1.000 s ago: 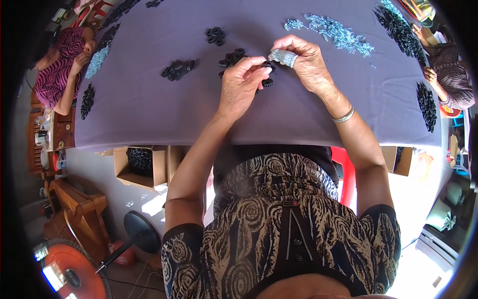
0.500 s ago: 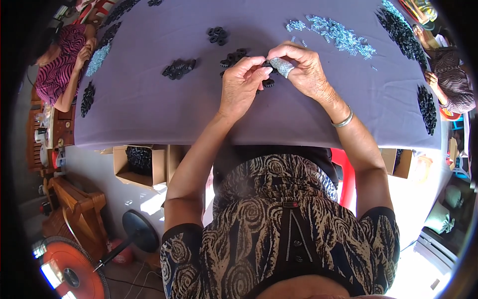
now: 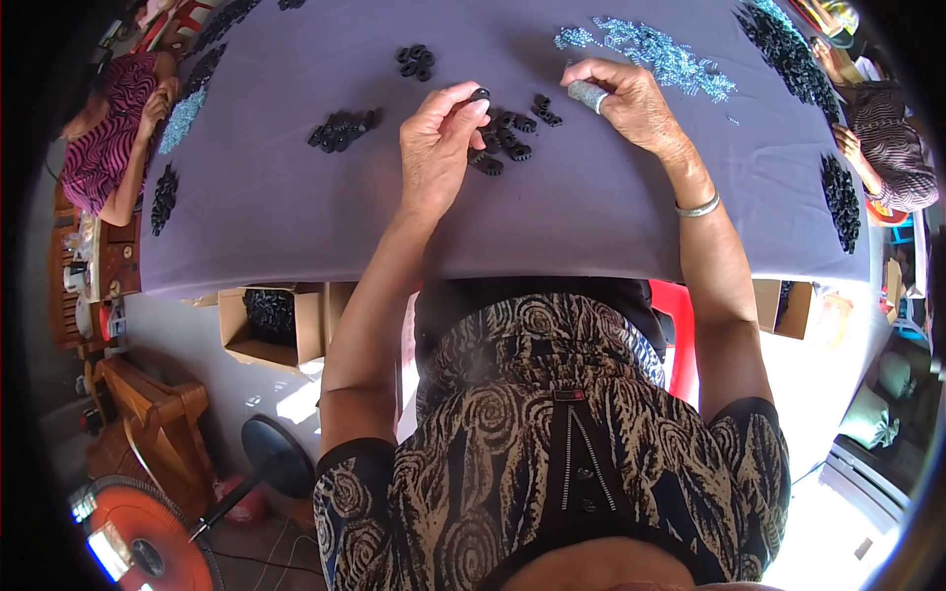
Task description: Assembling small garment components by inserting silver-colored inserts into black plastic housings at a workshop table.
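My left hand (image 3: 434,148) pinches a small black plastic piece (image 3: 480,95) with a rounded end between thumb and forefinger. Just beyond and beside that hand, several similar black pieces (image 3: 514,146) with round holes lie loose on the cloth. My right hand (image 3: 636,106) is held apart from it, thumb and forefinger curled together; whatever they hold is too small to make out. A grey wrap (image 3: 587,96) covers its thumb, and a metal bangle (image 3: 700,206) circles the wrist. Close beyond the right fingers lies a spread pile of small silvery springs (image 3: 660,59).
Two more black clusters (image 3: 340,130) (image 3: 415,62) lie left on the purple-grey tablecloth (image 3: 591,217). Co-workers sit at the left (image 3: 113,128) and right (image 3: 892,138) edges beside further heaps. Below the table stand a cardboard box (image 3: 241,330) and an orange fan (image 3: 148,542).
My hands were together over the black pieces; now they are apart. The left has drawn back leftward with a black piece, and the right has moved up and right toward the springs.
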A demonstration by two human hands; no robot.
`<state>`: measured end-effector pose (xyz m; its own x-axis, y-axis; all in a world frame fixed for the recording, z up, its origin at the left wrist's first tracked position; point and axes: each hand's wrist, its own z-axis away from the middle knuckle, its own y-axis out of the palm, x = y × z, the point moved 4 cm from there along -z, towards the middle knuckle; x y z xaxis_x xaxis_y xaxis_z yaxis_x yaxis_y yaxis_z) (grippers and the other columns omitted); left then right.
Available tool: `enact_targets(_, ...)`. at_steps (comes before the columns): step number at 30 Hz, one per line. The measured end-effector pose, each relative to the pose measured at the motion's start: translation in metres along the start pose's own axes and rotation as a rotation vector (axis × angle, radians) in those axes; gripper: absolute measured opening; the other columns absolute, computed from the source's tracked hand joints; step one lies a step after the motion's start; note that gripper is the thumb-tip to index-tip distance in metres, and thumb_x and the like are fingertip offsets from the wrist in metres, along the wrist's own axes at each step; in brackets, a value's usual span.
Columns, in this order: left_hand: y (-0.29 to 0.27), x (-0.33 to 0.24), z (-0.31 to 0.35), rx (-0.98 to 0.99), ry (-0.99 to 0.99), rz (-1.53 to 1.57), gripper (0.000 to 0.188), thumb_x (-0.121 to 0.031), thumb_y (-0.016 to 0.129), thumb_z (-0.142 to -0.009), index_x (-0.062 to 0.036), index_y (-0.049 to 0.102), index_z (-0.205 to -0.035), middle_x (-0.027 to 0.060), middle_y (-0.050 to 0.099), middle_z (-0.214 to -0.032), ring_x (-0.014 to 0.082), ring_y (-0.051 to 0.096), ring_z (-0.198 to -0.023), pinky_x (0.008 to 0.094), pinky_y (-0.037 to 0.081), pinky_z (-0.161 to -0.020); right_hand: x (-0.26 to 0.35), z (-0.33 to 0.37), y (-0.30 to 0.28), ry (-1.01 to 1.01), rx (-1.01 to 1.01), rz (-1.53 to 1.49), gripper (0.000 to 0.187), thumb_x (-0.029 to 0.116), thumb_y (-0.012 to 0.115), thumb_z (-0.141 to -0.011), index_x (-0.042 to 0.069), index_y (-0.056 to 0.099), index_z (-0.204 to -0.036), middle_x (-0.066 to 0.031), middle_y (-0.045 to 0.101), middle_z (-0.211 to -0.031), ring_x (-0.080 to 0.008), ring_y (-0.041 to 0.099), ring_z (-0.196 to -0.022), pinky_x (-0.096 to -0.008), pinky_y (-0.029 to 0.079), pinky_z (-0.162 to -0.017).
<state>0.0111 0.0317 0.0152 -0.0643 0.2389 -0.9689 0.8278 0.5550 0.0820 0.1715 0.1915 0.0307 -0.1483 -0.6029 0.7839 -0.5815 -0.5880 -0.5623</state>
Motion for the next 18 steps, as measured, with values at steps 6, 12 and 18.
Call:
enact_targets(6,0.0,0.001,0.0,-0.008,-0.008,0.017,0.018,-0.005,0.063,-0.086,0.0003,0.064,-0.103,0.0045,0.06,-0.086,0.0077,0.054,-0.062,0.0208,0.047,-0.056,0.011,0.003,0.01,-0.057,0.18,0.024,0.017,-0.005,0.063,-0.078,0.002,0.065,-0.093,-0.0015,0.062,-0.085,-0.0102,0.058,-0.08,-0.0241,0.047,-0.071)
enact_targets(12,0.004,0.002,0.001,0.023,0.007,0.009,0.022,-0.007,0.063,-0.087,0.0007,0.063,-0.108,0.0054,0.063,-0.085,0.0087,0.054,-0.063,0.0214,0.046,-0.058,0.019,0.007,0.016,-0.177,0.15,0.189,0.018,-0.008,0.062,-0.074,0.002,0.064,-0.09,-0.0041,0.056,-0.078,-0.0148,0.054,-0.067,-0.0282,0.043,-0.06)
enact_targets(18,0.009,0.003,0.004,0.064,0.003,0.029,0.019,-0.004,0.064,-0.085,0.0004,0.063,-0.104,0.0042,0.06,-0.085,0.0079,0.056,-0.066,0.0208,0.047,-0.056,0.028,0.007,0.02,-0.14,0.156,0.261,0.014,-0.005,0.063,-0.072,0.002,0.063,-0.084,-0.0064,0.057,-0.076,-0.0178,0.056,-0.066,-0.0305,0.045,-0.059)
